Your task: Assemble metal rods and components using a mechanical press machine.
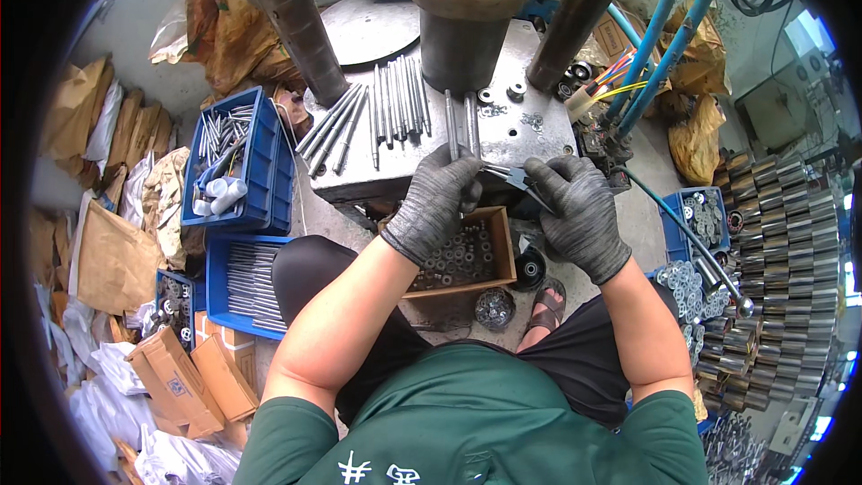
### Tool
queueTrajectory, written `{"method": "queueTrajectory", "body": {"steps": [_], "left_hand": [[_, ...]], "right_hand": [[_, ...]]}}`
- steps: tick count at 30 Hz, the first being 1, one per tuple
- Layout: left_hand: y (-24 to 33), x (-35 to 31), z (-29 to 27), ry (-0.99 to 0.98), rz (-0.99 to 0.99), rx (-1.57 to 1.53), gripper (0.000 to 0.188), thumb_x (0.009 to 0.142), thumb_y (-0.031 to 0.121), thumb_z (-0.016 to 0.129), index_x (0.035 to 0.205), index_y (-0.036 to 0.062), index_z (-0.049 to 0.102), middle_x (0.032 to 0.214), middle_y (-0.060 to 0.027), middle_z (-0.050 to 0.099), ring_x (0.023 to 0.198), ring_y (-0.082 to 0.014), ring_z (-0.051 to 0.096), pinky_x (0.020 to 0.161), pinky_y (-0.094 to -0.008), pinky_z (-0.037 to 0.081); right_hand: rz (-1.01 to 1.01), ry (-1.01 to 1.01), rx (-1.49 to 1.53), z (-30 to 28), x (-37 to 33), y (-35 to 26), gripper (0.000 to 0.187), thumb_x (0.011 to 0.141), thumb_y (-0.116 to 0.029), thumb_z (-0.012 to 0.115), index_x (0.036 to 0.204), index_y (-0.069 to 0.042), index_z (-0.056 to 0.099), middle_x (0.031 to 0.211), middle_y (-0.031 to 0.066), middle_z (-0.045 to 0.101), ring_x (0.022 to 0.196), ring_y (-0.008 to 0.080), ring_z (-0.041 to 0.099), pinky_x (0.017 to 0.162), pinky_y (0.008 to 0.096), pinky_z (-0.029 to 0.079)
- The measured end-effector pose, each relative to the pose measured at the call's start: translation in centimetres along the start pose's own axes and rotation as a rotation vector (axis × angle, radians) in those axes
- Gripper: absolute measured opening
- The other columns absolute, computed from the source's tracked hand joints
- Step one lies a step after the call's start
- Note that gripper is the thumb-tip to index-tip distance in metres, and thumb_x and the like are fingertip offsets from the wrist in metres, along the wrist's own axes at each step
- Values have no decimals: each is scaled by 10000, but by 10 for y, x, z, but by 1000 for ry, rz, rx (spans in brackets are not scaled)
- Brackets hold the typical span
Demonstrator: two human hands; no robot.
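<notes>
My left hand [435, 198], in a dark grey glove, is closed around an upright metal shaft [451, 117] at the front edge of the steel press table [377, 181]. My right hand [579, 216], gloved alike, grips a pair of pliers [515, 178] whose thin tips point left, close to the left fingers. Whether those tips touch the shaft, I cannot tell. Beside the held shaft stands a second, thicker-looking rod [471, 121]. Several loose shafts [400, 99] lie in a row on the table to the left. Small bearings [516, 92] sit to the right.
The press ram [462, 36] rises between two dark columns [292, 22]. Below my hands is a wooden box [503, 238] of small rings. Blue bins [260, 162] with shafts stand left. Stacked metal cylinders [772, 260] and a blue bin of rings [705, 216] are right.
</notes>
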State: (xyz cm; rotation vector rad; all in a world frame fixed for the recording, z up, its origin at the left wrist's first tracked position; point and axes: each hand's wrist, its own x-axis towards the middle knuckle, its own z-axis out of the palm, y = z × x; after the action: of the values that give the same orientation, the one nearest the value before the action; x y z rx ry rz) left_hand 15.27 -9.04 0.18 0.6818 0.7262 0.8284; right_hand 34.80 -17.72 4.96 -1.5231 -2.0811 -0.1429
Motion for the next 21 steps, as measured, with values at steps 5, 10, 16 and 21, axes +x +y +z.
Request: {"method": "queueTrajectory", "body": {"steps": [5, 10, 16, 21], "left_hand": [[0, -1, -6, -58, 63, 266, 115, 970, 133, 593, 1041, 52, 552, 785, -26, 585, 545, -79, 523, 476, -217, 421], [-3, -6, -1, -29, 354, 451, 333, 1011, 167, 554, 1306, 14, 569, 801, -25, 645, 566, -59, 566, 522, -198, 457], [0, -6, -10, -89, 333, 511, 364, 1018, 113, 517, 1368, 47, 590, 887, -27, 661, 743, -52, 600, 611, -197, 504], [3, -11, -4, -84, 332, 588, 363, 975, 27, 548, 1331, 45, 618, 971, -47, 659, 841, -69, 612, 714, -219, 544]], "right_hand": [[-7, -98, -81, -3, 0, 6, 386, 736, -87, 745, 1119, -93, 703, 894, 154, 659, 848, 378, 640, 740, 477, 512], [358, -164, 322, -3, -11, 27, 425, 785, -107, 737, 1199, -29, 679, 973, 201, 696, 922, 367, 683, 821, 426, 546], [585, -181, 484, -23, -8, 37, 459, 851, -160, 742, 1262, 22, 651, 1020, 191, 741, 927, 202, 717, 826, 327, 556], [562, -166, 447, -25, -7, 37, 466, 845, -167, 749, 1261, 21, 653, 1010, 170, 744, 908, 188, 714, 822, 328, 559]]}}
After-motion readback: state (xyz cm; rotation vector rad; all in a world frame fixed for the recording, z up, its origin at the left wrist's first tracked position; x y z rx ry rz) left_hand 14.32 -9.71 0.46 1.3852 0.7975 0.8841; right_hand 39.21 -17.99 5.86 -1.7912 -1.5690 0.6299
